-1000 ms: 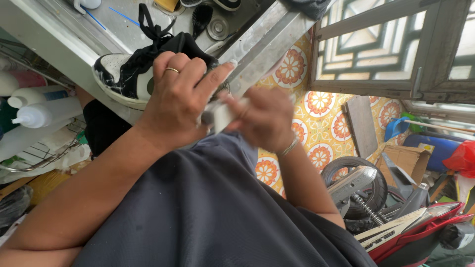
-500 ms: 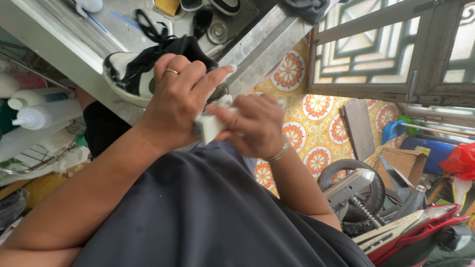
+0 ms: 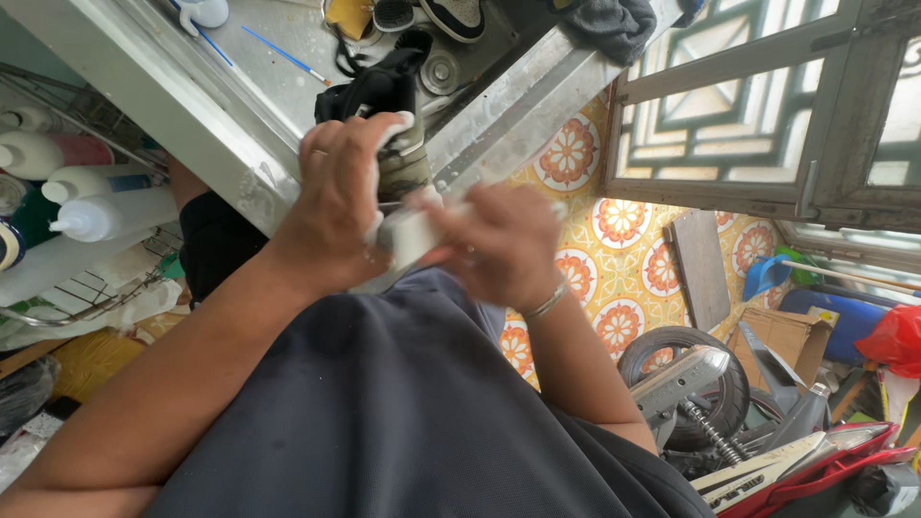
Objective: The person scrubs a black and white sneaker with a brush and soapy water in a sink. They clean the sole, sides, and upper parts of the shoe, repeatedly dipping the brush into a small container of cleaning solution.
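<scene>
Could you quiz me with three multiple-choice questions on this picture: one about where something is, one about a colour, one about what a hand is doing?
1. Where is the dark shoe held?
A. over the metal sink
B. on the tiled floor
C. in the wire rack

2. What colour is the block pressed against it?
A. red
B. white
C. blue

3. The right hand is:
A. open and empty
B. closed on the block
C. resting on the window frame

Answers: 1 A, the left hand grips it above the basin; 2 B, it shows plain white; 3 B, its fingers wrap the block.

Dark grey shirt, ringed left hand [image 3: 336, 197], possibly metal bracelet [image 3: 547, 302]
</scene>
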